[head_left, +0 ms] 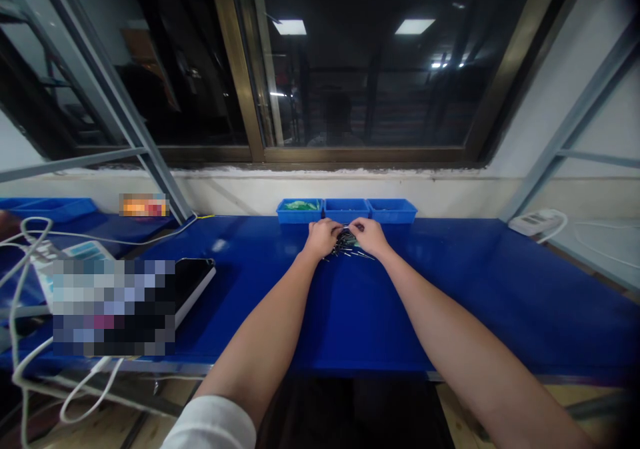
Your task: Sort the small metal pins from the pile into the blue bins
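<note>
My left hand (323,238) and my right hand (371,237) meet at the far side of the blue table (345,315), just in front of the blue bins. Both are closed in a pinch, fingertips nearly touching. A thin metallic piece (345,227) shows between the fingertips; its exact kind is too small to tell. Beneath and between the hands lies a loose pile of slim, dark and silvery metal pieces (345,245), a few sticking out towards me. The hands partly cover this pile.
Green material lies in the left blue bin (287,218); beside it stand a middle bin (347,217) and a right bin (393,217). A black-topped device (197,275), partly pixelated, and white cables (20,342) lie at left. A power strip (533,222) sits at far right.
</note>
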`<state>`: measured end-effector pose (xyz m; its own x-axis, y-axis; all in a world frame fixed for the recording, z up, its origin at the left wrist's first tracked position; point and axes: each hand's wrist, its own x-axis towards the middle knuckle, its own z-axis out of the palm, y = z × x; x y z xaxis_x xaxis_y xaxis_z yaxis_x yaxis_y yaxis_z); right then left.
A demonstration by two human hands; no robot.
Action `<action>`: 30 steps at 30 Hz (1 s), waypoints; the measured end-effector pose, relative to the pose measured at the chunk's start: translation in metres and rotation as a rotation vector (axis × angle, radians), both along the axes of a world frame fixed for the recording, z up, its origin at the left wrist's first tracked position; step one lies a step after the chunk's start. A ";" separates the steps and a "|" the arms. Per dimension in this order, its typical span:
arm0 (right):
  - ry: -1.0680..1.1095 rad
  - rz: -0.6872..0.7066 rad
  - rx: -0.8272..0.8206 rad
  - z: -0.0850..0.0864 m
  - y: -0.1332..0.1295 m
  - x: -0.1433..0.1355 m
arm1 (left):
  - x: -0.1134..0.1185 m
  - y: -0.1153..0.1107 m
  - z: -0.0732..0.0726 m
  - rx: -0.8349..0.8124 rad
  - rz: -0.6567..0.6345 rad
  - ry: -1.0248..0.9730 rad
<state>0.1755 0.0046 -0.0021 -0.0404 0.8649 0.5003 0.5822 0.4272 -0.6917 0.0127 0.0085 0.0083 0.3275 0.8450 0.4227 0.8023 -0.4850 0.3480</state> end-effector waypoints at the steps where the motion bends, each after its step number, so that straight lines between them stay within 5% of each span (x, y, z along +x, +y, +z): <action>1: 0.079 0.044 -0.046 0.000 0.000 0.001 | 0.000 0.000 0.000 0.008 0.000 -0.005; 6: 0.308 0.181 -0.144 0.000 -0.002 0.003 | -0.001 0.002 0.000 0.029 0.005 -0.013; 12: 0.319 0.171 -0.108 0.001 0.000 0.004 | 0.001 0.002 -0.001 0.019 -0.009 -0.009; 23: 0.341 -0.433 -0.020 0.005 0.016 0.042 | 0.000 -0.001 -0.002 0.016 0.137 -0.038; 27: 0.524 -0.364 0.028 -0.001 0.027 0.056 | 0.000 -0.001 -0.003 0.018 0.130 -0.045; 30: 0.440 -0.338 -0.025 -0.006 0.029 0.058 | 0.000 0.000 -0.004 0.020 0.130 -0.040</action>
